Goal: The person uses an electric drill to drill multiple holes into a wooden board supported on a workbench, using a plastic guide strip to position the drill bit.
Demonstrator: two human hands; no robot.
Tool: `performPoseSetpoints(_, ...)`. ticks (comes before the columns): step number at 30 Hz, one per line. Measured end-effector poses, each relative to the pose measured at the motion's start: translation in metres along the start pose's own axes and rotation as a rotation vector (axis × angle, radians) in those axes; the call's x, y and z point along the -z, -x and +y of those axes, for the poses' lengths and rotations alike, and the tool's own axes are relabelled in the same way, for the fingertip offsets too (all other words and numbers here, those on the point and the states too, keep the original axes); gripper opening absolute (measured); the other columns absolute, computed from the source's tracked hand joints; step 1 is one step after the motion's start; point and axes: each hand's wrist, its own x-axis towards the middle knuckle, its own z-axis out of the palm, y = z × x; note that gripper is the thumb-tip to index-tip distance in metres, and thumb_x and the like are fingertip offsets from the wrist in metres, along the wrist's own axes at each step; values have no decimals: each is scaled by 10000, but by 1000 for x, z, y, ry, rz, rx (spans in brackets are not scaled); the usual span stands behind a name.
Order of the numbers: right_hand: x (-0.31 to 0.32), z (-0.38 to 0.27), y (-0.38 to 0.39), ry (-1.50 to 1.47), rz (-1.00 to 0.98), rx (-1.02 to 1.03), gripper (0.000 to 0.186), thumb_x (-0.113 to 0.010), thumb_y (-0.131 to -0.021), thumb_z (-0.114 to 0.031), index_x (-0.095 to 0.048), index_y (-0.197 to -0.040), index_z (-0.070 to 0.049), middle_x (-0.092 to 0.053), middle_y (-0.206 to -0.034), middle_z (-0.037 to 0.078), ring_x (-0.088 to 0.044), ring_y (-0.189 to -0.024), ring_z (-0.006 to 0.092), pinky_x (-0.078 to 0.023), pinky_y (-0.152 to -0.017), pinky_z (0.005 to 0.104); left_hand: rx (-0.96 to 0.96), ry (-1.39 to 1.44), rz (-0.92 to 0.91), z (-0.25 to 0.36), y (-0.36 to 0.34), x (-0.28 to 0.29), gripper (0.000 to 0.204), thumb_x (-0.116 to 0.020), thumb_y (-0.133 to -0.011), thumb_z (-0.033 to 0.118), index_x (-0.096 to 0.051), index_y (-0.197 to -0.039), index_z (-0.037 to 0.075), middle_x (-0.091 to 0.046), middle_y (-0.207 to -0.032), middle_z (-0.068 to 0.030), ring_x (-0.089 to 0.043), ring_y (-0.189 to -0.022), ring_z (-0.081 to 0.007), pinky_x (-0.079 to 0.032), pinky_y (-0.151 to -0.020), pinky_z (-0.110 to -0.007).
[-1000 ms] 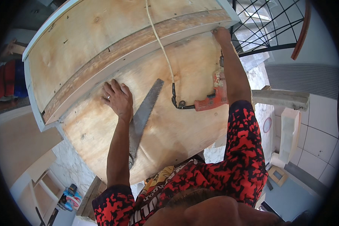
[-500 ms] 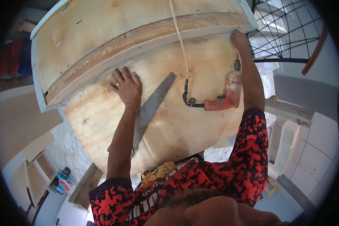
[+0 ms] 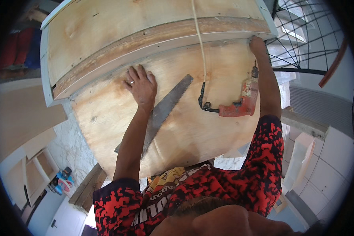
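Head view. Your left hand [image 3: 141, 85] lies flat, fingers spread, on the round plywood sheet [image 3: 185, 129], just below the edge of the white-rimmed curved panel [image 3: 145, 35] that rests across the sheet's far part. It pinches nothing; the palm presses down. Your right hand [image 3: 257, 44] reaches to the panel's right end, where panel and sheet meet; the fingers seem curled at that edge, but whether they grip it or only touch it cannot be told.

To do this step well, as far as can be judged, keep the flat hand's weight over the sheet so it cannot slide, and move the panel's end in small amounts, watching the curved edge against the sheet's rim. The handsaw [image 3: 161, 112] lies on the sheet and passes under your left wrist, teeth close to the forearm; lift the arm clear instead of dragging it across. The red electric drill [image 3: 242, 103] lies beside your right forearm, its pale cord [image 3: 198, 35] running over the panel; keep the cord from snagging.

Packages and labels: at lower left, on the floor, a small cluster of blue and red containers [image 3: 61, 181] stands near stacked boards [image 3: 31, 173]; their kind cannot be made out. No signs show.
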Motion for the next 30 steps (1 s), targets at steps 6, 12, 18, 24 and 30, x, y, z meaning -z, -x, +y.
performPoseSetpoints(6,45,-8,30,-227,273,58,283,-610,-856,-255,-622,-997,-9,-674,-902,238,-647,-848,431,-518,-739,489,15,25,-27,3,-1,5,509,-423,-952,367,-439,-1373,81,-343,-1464,-214,-276,-1391,-407,-134,-1105,-633)
performPoseSetpoints(12,147,-66,26,-1071,134,9,615,-592,-879,-541,-612,-1108,29,-679,-942,133,-626,-807,210,-499,-765,351,-36,-8,34,2,-2,-3,506,-426,-952,369,-442,-1372,88,-342,-1466,-207,-276,-1391,-405,-147,-1093,-627)
performPoseSetpoints(18,137,-34,122,-450,279,-21,602,-590,-914,-476,-567,-1261,15,-662,-1069,131,-617,-890,223,-485,-837,339,-52,21,33,4,1,4,484,-422,-954,362,-428,-1358,97,-353,-1438,-178,-281,-1374,-337,-150,-1071,-602)
performPoseSetpoints(24,33,-65,369,-1147,228,-790,717,-656,-916,-347,-312,-1442,-3,-556,-1196,159,-585,-1018,193,-527,-766,324,-53,11,77,2,4,2,454,-425,-946,361,-447,-1317,100,-379,-1403,-170,-305,-1349,-342,-166,-1063,-606)
performPoseSetpoints(30,29,-151,376,-1754,308,-1126,967,-777,-813,-240,-110,-1477,-18,-521,-1209,173,-604,-991,261,-562,-758,438,-69,15,62,2,5,4,445,-432,-949,349,-462,-1309,90,-370,-1412,-183,-276,-1370,-348,-174,-1065,-607)
